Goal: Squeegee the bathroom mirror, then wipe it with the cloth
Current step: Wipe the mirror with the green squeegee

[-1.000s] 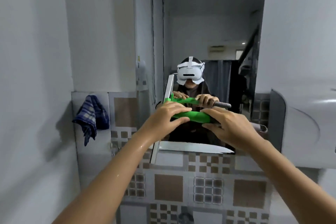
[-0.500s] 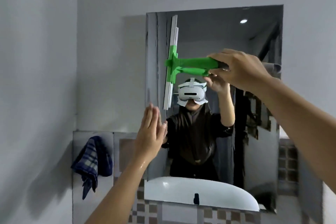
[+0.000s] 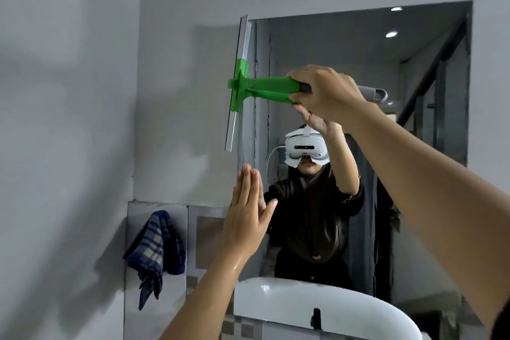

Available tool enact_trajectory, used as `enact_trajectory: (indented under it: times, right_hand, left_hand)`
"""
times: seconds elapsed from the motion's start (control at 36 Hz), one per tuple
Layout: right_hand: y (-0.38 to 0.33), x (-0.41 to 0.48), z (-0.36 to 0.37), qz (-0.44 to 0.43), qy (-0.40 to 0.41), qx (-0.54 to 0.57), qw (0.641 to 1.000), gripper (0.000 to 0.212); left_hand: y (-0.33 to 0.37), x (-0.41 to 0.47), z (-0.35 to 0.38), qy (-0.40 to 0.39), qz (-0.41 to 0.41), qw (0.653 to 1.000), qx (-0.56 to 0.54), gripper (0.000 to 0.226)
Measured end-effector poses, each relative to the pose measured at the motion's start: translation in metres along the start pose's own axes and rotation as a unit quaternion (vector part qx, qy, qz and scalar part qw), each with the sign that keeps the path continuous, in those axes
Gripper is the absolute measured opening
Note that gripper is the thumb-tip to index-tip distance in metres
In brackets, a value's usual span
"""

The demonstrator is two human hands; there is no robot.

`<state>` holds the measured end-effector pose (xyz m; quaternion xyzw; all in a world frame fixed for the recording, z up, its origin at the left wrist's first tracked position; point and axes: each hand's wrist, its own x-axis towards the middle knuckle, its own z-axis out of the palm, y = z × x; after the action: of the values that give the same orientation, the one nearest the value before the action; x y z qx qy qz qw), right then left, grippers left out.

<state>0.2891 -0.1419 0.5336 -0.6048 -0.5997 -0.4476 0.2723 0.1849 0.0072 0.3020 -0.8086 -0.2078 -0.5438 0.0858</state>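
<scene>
The wall mirror [image 3: 414,77] fills the upper right of the head view. My right hand [image 3: 325,94] grips the handle of a green squeegee [image 3: 265,88]. Its long blade stands vertical at the mirror's top left edge. My left hand [image 3: 245,218] is raised flat with fingers together near the mirror's lower left edge, holding nothing; its forearm looks wet. A blue checked cloth [image 3: 156,251] hangs on the tiled wall at lower left, apart from both hands.
A reflected white basin [image 3: 276,298] shows at the mirror's bottom. The mirror also shows a person with a headset. Plain grey wall [image 3: 82,119] lies left of the mirror, patterned tiles [image 3: 204,234] below it.
My left hand let go of the squeegee and rose flat beside the mirror. My right hand carried the squeegee up and left to the mirror's top left edge. My view tilted upward.
</scene>
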Motion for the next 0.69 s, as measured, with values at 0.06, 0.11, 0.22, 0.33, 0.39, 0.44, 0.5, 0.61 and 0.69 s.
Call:
enact_trajectory:
  times: [0.06, 0.11, 0.22, 0.33, 0.39, 0.44, 0.5, 0.61, 0.69]
  right_hand:
    - [0.000, 0.000, -0.003, -0.001, -0.009, -0.002, 1.000, 0.026]
    - [0.001, 0.000, -0.007, 0.003, -0.014, 0.003, 1.000, 0.028]
    - [0.005, -0.001, -0.013, 0.015, -0.027, 0.005, 1.000, 0.036]
    - [0.004, -0.001, -0.022, 0.010, -0.042, -0.001, 0.999, 0.034]
    - [0.004, -0.001, -0.028, 0.008, -0.044, -0.009, 0.999, 0.035]
    - [0.008, -0.004, -0.033, 0.019, -0.044, -0.013, 0.999, 0.035]
    - [0.012, -0.009, -0.038, 0.035, -0.045, -0.010, 0.998, 0.037]
    - [0.022, -0.023, -0.047, 0.058, -0.051, -0.007, 0.997, 0.035]
    - [0.027, -0.036, -0.052, 0.076, -0.043, -0.013, 0.996, 0.038]
  left_hand:
    - [0.000, 0.000, 0.001, 0.003, 0.000, 1.000, -0.003, 0.074]
    - [0.000, -0.001, 0.002, 0.007, 0.000, 1.000, -0.010, 0.074]
    - [-0.001, -0.001, 0.004, 0.013, -0.001, 1.000, -0.015, 0.074]
    - [-0.003, 0.000, 0.005, 0.010, 0.002, 1.000, -0.018, 0.075]
    - [-0.004, 0.000, 0.004, 0.006, 0.006, 1.000, -0.023, 0.074]
    - [-0.005, 0.000, 0.004, 0.006, 0.006, 1.000, -0.030, 0.074]
    - [-0.005, 0.000, 0.003, 0.005, 0.006, 0.999, -0.034, 0.074]
    - [-0.004, 0.000, 0.005, 0.007, 0.000, 0.999, -0.044, 0.075]
    - [-0.004, 0.000, 0.005, 0.010, 0.000, 0.999, -0.052, 0.076]
